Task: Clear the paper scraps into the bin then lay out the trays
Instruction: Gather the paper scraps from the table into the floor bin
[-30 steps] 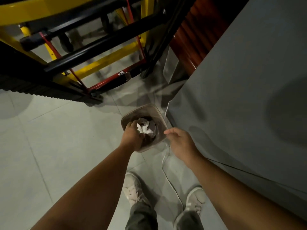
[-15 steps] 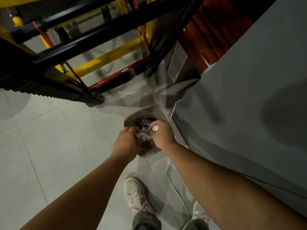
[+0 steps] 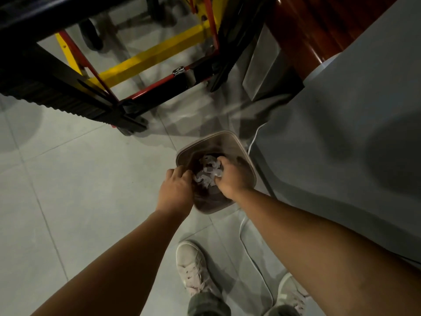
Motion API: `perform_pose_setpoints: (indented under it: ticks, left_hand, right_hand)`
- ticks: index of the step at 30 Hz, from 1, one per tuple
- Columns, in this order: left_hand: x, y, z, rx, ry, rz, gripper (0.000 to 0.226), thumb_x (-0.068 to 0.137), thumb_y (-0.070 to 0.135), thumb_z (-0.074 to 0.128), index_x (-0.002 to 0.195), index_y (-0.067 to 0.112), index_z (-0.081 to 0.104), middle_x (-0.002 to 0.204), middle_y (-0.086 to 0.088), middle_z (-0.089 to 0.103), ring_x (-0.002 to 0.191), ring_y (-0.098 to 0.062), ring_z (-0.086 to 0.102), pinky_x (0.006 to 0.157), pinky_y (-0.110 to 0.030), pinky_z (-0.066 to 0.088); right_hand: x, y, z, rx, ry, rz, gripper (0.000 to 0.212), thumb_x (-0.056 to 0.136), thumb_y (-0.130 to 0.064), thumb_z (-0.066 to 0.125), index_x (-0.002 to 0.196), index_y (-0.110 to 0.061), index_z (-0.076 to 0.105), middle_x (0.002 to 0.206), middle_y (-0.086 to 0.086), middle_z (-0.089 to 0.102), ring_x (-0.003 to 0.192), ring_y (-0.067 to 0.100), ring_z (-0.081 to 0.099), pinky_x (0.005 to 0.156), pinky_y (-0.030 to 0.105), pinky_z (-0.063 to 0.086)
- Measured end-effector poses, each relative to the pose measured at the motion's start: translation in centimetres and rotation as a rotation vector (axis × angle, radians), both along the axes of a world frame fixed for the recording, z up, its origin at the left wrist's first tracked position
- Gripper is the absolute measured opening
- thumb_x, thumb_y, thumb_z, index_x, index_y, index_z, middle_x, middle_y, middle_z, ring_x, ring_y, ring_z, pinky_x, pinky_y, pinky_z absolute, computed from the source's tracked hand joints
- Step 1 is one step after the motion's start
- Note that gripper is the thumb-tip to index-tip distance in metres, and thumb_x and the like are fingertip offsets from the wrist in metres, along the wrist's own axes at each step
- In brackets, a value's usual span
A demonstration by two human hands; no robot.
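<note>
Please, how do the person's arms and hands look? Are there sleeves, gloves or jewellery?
Both forearms are bare up to the picture's edge, so no sleeve shows. The left hand and right hand wear no gloves, and no watch, ring or band can be seen. Lower down: pale lace-up shoes and dark olive trousers.

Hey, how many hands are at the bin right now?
2. The left hand is at the near-left rim of the bin, beside the paper scraps; the right hand grips them.
</note>
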State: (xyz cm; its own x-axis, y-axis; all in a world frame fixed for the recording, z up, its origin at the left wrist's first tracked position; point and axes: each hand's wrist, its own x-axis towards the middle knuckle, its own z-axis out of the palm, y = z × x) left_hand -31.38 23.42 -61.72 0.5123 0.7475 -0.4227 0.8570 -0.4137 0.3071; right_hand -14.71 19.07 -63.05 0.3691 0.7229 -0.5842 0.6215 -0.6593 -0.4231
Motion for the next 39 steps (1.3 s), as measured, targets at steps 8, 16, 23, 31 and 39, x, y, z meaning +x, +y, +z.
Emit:
perform_pose_setpoints:
  ticks: [8, 16, 23, 31, 39]
  left_hand:
    - [0.4, -0.3, 4.4, -0.062, -0.030, 0.026, 0.034, 0.095, 0.018, 0.053, 0.128, 0.017, 0.058, 0.130, -0.006, 0.057, 0.116, -0.028, 0.048, 0.095, -0.036, 0.046]
    - [5.3, -2.0, 20.0, 0.018, -0.242, 0.120, 0.043, 0.093, 0.028, 0.051, 0.136, 0.025, 0.053, 0.134, 0.002, 0.057, 0.124, -0.020, 0.047, 0.105, -0.031, 0.042]
    - [8.1, -6.1, 39.9, 0.125, -0.487, 0.121, 0.032, 0.092, 0.014, 0.063, 0.119, 0.030, 0.063, 0.111, 0.007, 0.066, 0.104, -0.018, 0.057, 0.078, -0.024, 0.040]
    - [11.6, -12.8, 56.6, 0.187, -0.585, 0.060, 0.032, 0.096, 0.021, 0.059, 0.128, 0.024, 0.061, 0.123, 0.005, 0.064, 0.116, -0.016, 0.056, 0.093, -0.030, 0.044]
    - [18.6, -21.0, 63.3, 0.180, -0.581, -0.172, 0.034, 0.097, 0.025, 0.058, 0.131, 0.025, 0.057, 0.129, 0.004, 0.060, 0.123, -0.014, 0.051, 0.101, -0.033, 0.043]
  right_hand:
    - [0.4, -2.5, 6.5, 0.044, 0.128, -0.025, 0.047, 0.088, -0.021, 0.064, 0.133, -0.020, 0.053, 0.134, 0.005, 0.054, 0.122, 0.025, 0.051, 0.103, 0.036, 0.044]
    - [2.0, -4.8, 23.6, 0.365, 0.109, -0.145, 0.036, 0.086, -0.019, 0.065, 0.122, -0.018, 0.060, 0.129, -0.001, 0.057, 0.119, 0.015, 0.054, 0.103, 0.027, 0.044]
    - [2.1, -10.0, 44.5, 0.608, 0.078, -0.145, 0.035, 0.087, -0.020, 0.059, 0.122, -0.021, 0.059, 0.135, -0.007, 0.051, 0.125, 0.003, 0.045, 0.105, 0.011, 0.033]
    - [6.7, -18.9, 59.5, 0.767, -0.049, -0.163, 0.034, 0.089, -0.021, 0.058, 0.123, -0.019, 0.059, 0.134, -0.005, 0.052, 0.125, 0.008, 0.048, 0.105, 0.016, 0.035]
    - [13.6, -31.2, 64.2, 0.762, -0.233, -0.320, 0.036, 0.090, -0.019, 0.059, 0.126, -0.018, 0.056, 0.133, -0.003, 0.052, 0.125, 0.009, 0.046, 0.104, 0.014, 0.032]
